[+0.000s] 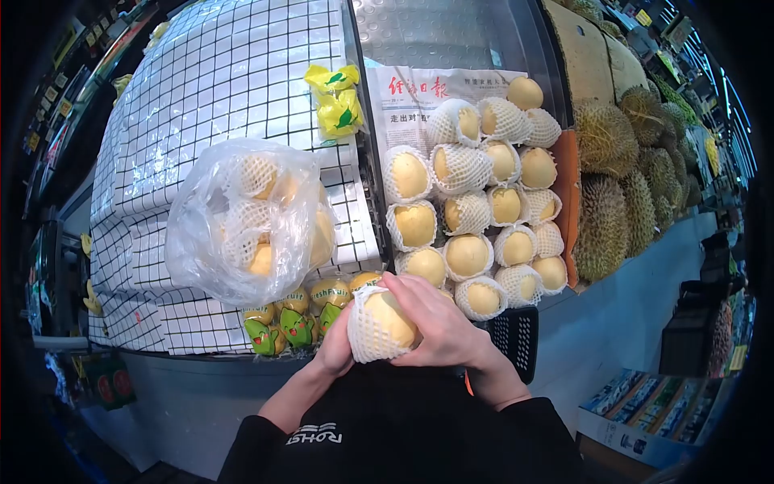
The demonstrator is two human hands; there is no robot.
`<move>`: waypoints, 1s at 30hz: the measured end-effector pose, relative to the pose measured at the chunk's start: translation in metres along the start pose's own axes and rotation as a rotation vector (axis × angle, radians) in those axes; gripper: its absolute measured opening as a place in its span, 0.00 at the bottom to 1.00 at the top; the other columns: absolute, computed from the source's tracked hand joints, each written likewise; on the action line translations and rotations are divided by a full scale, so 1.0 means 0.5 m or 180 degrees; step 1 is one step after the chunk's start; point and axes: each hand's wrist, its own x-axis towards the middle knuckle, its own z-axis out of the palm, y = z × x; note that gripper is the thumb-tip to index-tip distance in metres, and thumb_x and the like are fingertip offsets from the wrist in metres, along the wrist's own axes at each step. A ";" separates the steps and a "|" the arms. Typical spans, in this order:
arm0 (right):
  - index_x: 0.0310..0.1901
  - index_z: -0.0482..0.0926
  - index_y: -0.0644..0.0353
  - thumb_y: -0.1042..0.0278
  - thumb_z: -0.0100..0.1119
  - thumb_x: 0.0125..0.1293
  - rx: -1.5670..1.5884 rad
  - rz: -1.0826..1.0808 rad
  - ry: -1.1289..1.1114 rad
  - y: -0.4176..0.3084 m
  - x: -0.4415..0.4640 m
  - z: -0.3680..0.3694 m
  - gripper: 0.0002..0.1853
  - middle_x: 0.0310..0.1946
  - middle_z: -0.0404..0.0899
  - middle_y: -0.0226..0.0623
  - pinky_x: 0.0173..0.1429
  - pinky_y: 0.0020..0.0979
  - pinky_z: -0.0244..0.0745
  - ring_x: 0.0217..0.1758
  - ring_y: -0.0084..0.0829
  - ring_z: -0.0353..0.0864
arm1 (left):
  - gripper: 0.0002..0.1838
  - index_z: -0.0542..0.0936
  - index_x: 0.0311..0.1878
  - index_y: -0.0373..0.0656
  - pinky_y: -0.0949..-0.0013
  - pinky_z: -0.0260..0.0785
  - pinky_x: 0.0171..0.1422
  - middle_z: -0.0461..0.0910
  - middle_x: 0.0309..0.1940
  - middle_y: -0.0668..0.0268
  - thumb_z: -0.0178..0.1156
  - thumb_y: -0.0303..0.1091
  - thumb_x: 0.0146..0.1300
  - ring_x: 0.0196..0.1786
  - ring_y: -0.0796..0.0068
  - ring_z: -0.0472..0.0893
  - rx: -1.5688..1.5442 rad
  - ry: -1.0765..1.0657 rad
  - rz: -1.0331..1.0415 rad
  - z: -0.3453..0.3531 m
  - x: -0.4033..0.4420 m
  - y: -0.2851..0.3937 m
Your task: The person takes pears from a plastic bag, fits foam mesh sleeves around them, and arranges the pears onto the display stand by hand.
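In front of my chest I hold a pale yellow round fruit (389, 319) in a white foam net. My left hand (334, 345) cups its left side, its fingers partly hidden. From the right and top, my right hand (439, 323) grips it, fingers curled over the bare skin and the net's edge. Just beyond my hands, similar netted fruits (468, 256) sit in rows on the right side of the stand. A clear plastic bag (193, 234) with several netted fruits lies to the left on a white checked cloth (210, 81).
Small wrapped yellow fruits (330, 292) printed with green leaf figures line the front edge. Yellow packaging (336, 101) lies on the cloth. Newspaper (403, 105) is under the netted rows. Durians (601, 222) are piled at right, beyond a cardboard divider (574, 73). A black perforated basket (516, 343) is beside my right forearm.
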 end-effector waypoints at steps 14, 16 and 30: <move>0.74 0.56 0.68 0.62 0.82 0.44 0.1082 0.1042 0.0346 0.011 -0.028 0.048 0.57 0.60 0.74 0.49 0.67 0.36 0.68 0.63 0.39 0.76 | 0.40 0.56 0.74 0.30 0.65 0.59 0.72 0.67 0.68 0.53 0.52 0.53 0.72 0.68 0.68 0.69 0.0873 -0.0251 0.0988 -0.050 -0.018 0.002; 0.74 0.54 0.69 0.64 0.83 0.42 0.0983 0.1111 0.0272 0.013 -0.026 0.049 0.60 0.61 0.73 0.48 0.70 0.36 0.67 0.65 0.38 0.74 | 0.43 0.55 0.74 0.30 0.65 0.58 0.73 0.66 0.69 0.53 0.55 0.53 0.70 0.69 0.68 0.68 0.1106 -0.0467 0.1058 -0.053 -0.018 0.002; 0.75 0.50 0.68 0.62 0.78 0.48 0.0882 0.1374 -0.0363 0.048 -0.014 -0.019 0.57 0.65 0.68 0.56 0.71 0.41 0.63 0.71 0.49 0.67 | 0.43 0.51 0.76 0.30 0.66 0.57 0.75 0.64 0.70 0.54 0.63 0.40 0.69 0.71 0.69 0.66 0.1187 -0.0345 0.1028 -0.029 0.010 0.019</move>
